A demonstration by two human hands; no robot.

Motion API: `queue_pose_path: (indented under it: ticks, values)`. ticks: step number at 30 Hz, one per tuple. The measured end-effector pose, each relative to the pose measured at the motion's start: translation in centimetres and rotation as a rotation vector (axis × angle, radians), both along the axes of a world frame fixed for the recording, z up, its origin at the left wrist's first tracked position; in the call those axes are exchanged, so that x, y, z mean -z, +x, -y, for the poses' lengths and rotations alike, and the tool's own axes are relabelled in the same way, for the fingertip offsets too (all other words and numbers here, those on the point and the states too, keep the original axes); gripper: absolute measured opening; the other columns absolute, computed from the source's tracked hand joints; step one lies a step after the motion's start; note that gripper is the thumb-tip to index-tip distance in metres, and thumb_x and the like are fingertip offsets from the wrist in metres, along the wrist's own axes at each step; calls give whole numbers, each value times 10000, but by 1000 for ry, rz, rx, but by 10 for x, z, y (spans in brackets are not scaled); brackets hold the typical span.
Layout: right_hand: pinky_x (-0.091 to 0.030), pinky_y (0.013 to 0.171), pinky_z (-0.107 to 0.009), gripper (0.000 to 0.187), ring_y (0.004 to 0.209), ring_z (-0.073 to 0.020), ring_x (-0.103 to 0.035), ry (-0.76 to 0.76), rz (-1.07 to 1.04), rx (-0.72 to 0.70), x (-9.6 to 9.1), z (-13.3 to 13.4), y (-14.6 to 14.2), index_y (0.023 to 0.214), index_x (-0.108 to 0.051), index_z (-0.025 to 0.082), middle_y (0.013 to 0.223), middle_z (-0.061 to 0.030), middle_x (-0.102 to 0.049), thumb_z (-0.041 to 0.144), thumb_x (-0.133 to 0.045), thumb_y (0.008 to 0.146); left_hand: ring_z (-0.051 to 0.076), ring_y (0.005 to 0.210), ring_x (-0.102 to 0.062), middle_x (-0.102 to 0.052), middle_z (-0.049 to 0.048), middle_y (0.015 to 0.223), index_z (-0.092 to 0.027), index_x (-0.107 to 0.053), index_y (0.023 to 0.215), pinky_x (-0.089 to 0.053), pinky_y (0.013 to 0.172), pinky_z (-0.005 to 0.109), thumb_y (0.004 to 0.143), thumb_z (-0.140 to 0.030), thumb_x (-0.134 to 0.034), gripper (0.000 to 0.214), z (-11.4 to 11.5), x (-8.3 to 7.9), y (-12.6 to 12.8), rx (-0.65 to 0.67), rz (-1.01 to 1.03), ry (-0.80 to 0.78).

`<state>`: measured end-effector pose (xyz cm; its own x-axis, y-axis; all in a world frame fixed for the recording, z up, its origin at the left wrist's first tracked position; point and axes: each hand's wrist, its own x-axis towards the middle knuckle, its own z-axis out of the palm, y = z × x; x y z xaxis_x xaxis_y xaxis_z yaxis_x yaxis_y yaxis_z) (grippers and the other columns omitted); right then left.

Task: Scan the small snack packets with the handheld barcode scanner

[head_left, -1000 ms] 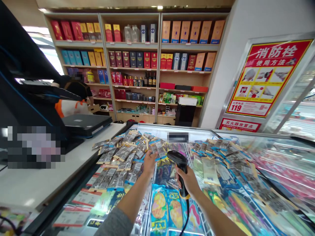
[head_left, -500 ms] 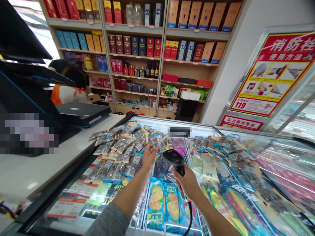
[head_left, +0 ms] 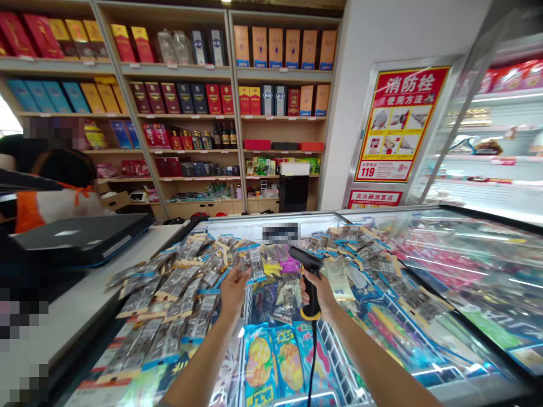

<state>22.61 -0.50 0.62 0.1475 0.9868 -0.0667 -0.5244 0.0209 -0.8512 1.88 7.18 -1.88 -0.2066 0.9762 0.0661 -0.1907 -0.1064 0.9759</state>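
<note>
1. Nearest, my right hand (head_left: 317,295) is closed around the grip of a black corded barcode scanner (head_left: 309,277), its head tilted to my left. A thin black cable (head_left: 312,362) drops from the scanner's yellow collar.
2. My left hand (head_left: 233,297) is open, fingers spread, close to a silver foil packet (head_left: 256,264) near the freezer's middle. I cannot tell whether they touch.
3. Below both hands, a metal-rimmed chest freezer (head_left: 271,219) carries blue-topped foil packets (head_left: 169,288) toward its left edge and blue fruit-print bags (head_left: 258,356) at its near edge.
4. Along that left edge runs a white counter (head_left: 72,305) holding a dark grey laptop (head_left: 80,237). Beyond it stands a co-worker in an orange-and-white vest (head_left: 51,206).
5. Farthest, light wooden shelves (head_left: 178,70) hold boxed liquor, and a red-and-yellow poster (head_left: 401,124) hangs on a white pillar.
</note>
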Motion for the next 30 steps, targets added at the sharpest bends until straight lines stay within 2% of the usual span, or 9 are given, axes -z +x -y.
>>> queue_pose_path:
  ticks: [4, 8, 12, 14, 16, 19, 21, 26, 30]
  values:
    - [-319, 328, -190, 454, 339, -70, -414, 100, -142, 177, 1, -19, 33, 844, -555, 190, 506, 71, -521, 477, -805, 595, 285, 896, -689, -749, 92, 832, -144, -721, 896, -525, 666, 306, 526, -345, -838, 437, -18, -11, 39, 70, -74, -49]
    - [-337, 338, -198, 428, 356, -78, -427, 199, -204, 272, -2, -27, 59, 857, -552, 204, 518, 72, -522, 472, -790, 623, 277, 968, -681, -758, 104, 913, -141, -753, 950, -533, 725, 299, 612, -279, -797, 367, -44, -36, 123, 277, -15, 24]
    - [-321, 335, -194, 423, 340, -67, -400, 207, -240, 420, -4, -32, 80, 798, -518, 211, 508, 74, -525, 460, -800, 604, 193, 831, -690, -750, 74, 883, -142, -703, 1153, -535, 745, 294, 723, -256, -726, 445, -74, -49, 210, 461, 36, 14]
    - [-317, 337, -198, 412, 343, -71, -399, 202, -271, 481, -4, -36, 88, 819, -526, 216, 507, 77, -526, 462, -787, 616, 166, 808, -685, -746, 53, 877, -162, -675, 1213, -533, 773, 289, 770, -254, -689, 452, -86, -47, 241, 466, -61, 37]
    - [-313, 341, -205, 401, 347, -77, -404, 186, -305, 549, -2, -40, 94, 836, -528, 221, 507, 81, -521, 468, -769, 631, 182, 849, -684, -751, 55, 916, -181, -697, 1185, -520, 818, 298, 773, -231, -686, 415, -95, -43, 261, 466, -319, 120]
    - [-318, 355, -212, 395, 358, -79, -415, 153, -346, 634, 1, -45, 99, 838, -520, 225, 513, 85, -515, 474, -753, 639, 227, 980, -667, -750, 55, 1038, -219, -739, 1111, -483, 903, 322, 773, -200, -674, 344, -102, -35, 274, 479, -726, 283]
    - [-323, 364, -216, 396, 368, -80, -418, 141, -352, 659, 2, -47, 99, 856, -523, 226, 522, 85, -511, 491, -737, 653, 229, 1024, -655, -744, 39, 1080, -248, -736, 1116, -469, 928, 325, 795, -204, -647, 336, -103, -32, 275, 482, -808, 337]
    - [-336, 370, -245, 413, 378, -92, -421, 116, -287, 631, -4, -41, 97, 852, -507, 242, 539, 81, -484, 543, -712, 655, 255, 916, -685, -749, 76, 1040, -229, -755, 1074, -498, 878, 364, 751, -222, -689, 330, -98, -38, 263, 468, -660, 315]
    - [-340, 374, -238, 439, 377, -88, -423, 153, -270, 598, -11, -32, 90, 858, -506, 240, 536, 85, -493, 517, -745, 615, 284, 931, -691, -744, 115, 1060, -188, -763, 1029, -510, 876, 399, 723, -235, -713, 314, -88, -54, 222, 524, -538, 308]
